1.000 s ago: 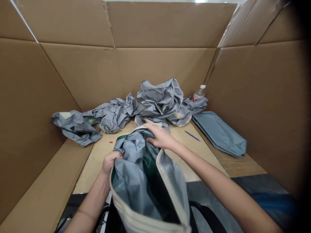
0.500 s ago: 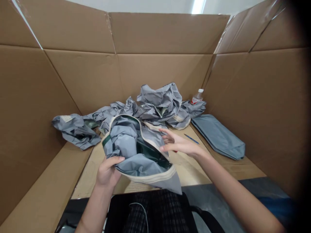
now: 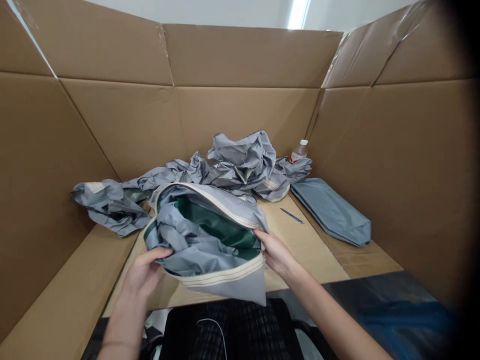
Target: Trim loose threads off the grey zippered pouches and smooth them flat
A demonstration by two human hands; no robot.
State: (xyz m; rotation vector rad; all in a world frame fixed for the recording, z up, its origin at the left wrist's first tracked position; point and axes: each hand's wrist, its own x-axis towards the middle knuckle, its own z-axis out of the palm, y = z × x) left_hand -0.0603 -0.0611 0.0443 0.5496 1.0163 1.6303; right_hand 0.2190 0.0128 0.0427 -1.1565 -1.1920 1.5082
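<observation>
fingers of right hand (image 3: 276, 252) partly hidden by pouch (image 3: 240, 289), base of bottle (image 3: 299, 151) behind crumpled cloth (image 3: 294, 170), forearms (image 3: 322, 306) cut off below

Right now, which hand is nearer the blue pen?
Right. The right hand is left of the pen and nearer the wearer; the left hand is farther left, across the grey pouch.

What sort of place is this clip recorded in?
Probably a makeshift workstation, perhaps for fabric goods: tall cardboard walls on three sides, crumpled gray fabric heaped toward the back, and an open gray pouch between the left hand and right hand.
</observation>
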